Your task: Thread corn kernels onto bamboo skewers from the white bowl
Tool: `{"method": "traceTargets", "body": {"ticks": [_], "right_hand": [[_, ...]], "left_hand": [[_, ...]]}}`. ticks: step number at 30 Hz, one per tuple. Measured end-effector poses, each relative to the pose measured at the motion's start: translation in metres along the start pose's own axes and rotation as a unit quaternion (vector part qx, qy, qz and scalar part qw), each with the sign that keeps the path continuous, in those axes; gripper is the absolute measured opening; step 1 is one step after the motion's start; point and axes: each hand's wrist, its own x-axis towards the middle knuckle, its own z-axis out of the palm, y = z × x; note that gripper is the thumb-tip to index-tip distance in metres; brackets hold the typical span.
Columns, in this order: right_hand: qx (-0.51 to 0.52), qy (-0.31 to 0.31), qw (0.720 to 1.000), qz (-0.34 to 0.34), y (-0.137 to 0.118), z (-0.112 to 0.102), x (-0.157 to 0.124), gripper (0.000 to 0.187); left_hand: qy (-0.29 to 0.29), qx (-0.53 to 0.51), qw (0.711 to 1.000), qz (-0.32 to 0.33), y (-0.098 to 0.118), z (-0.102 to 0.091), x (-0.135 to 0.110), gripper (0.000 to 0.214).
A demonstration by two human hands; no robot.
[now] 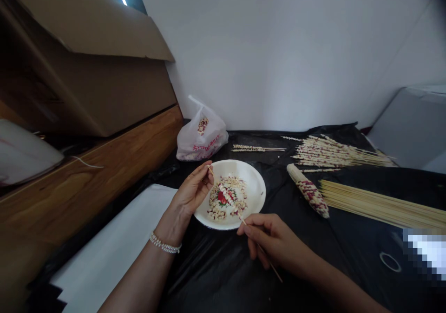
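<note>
Makeshift craft corner by a pale wall (261, 62)

Home or small workshop — hard to tell which. Black plastic sheeting (209, 266) lies under the work, a cardboard box (118, 85) stands to the left, and bare sticks (379, 205), kernel-strung skewers (324, 152) and a bowl (257, 183) of loose kernels (216, 213) are spread about.

Red characters (210, 143), on plastic bag (199, 138), illegible

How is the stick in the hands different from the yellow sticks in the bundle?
The held stick has kernels threaded on it; the bundled sticks look bare. The held stick slants across the bowl; the bundled sticks lie on the black sheet. Both are long and thin.
</note>
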Motion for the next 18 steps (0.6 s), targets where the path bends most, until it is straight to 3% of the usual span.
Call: {"method": "traceTargets", "body": {"ticks": [18], "right_hand": [[0.040, -0.004, 0.999, 0.023, -0.0007, 0.0019, 0.0005, 0.031]], "left_hand": [[0.002, 0.023, 0.999, 0.041, -0.0016, -0.0060, 0.0056, 0.022]]}}
